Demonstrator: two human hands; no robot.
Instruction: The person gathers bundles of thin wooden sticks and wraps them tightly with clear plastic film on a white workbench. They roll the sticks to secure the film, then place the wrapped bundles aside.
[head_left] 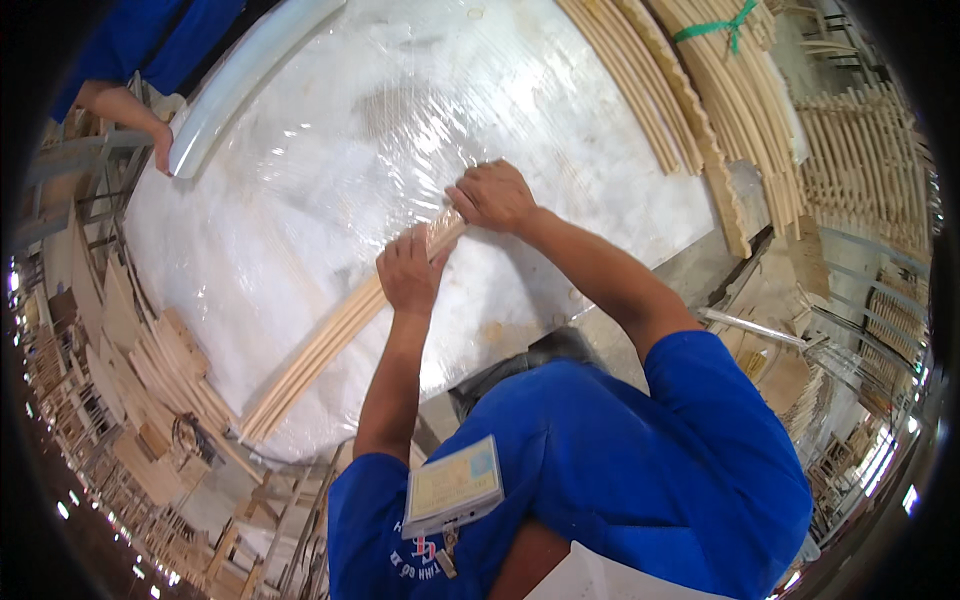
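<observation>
A bundle of slim pale wooden strips [325, 345] lies slantwise over the white tabletop [560, 240], its near end toward the lower left. My left hand [408, 270] is closed round the bundle near its far end. Just beyond it, my right hand [492, 196] grips the tip, where clear plastic film [400, 150] wraps over the wood. The film spreads in a shiny, wrinkled sheet from the bundle across the table toward the far side. My right fingertips are partly hidden behind the hand.
At the far left, a co-worker's hand [163, 148] holds the end of a long film roll [240, 85]. Stacked wooden strips [720, 90], some tied with green ribbon [718, 30], lie along the right side. More wood pieces [185, 380] stand beyond the table's left edge.
</observation>
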